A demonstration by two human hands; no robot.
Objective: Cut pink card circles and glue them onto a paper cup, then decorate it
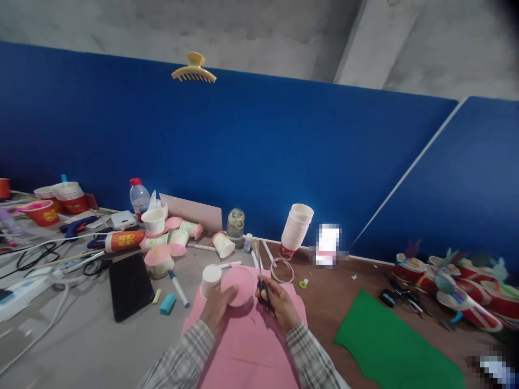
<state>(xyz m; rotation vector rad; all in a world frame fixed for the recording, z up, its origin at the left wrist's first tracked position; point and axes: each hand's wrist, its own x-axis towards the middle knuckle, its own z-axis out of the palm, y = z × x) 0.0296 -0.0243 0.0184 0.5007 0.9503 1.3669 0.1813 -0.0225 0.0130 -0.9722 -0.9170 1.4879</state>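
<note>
A pink paper disc (239,284) is held over the far part of a pink sheet (247,359), between the two hands. The left hand (219,308) grips its near-left rim, thumb laid on top; the other fingers are largely hidden, so how tightly they close cannot be told. The right hand (280,303), near the sheet's right edge, is closed around the dark handles of a pair of scissors (264,292), whose blades point toward the far edge of the surface (81,348) (whether the blades are parted is too fine to tell). At the sheet's far left corner, just beside the disc, is a white cup (211,277). Beyond the sheet's far edge lies a ring (291,267); farther back, near the surface's far edge, a leaning cup stack (297,227) and a glass jar (235,225) appear. Left of the sheet are a blue-capped marker (179,289), a turquoise block (167,304) and a black tablet-like device (130,289). Well to its right lies a green sheet (395,346).
</note>
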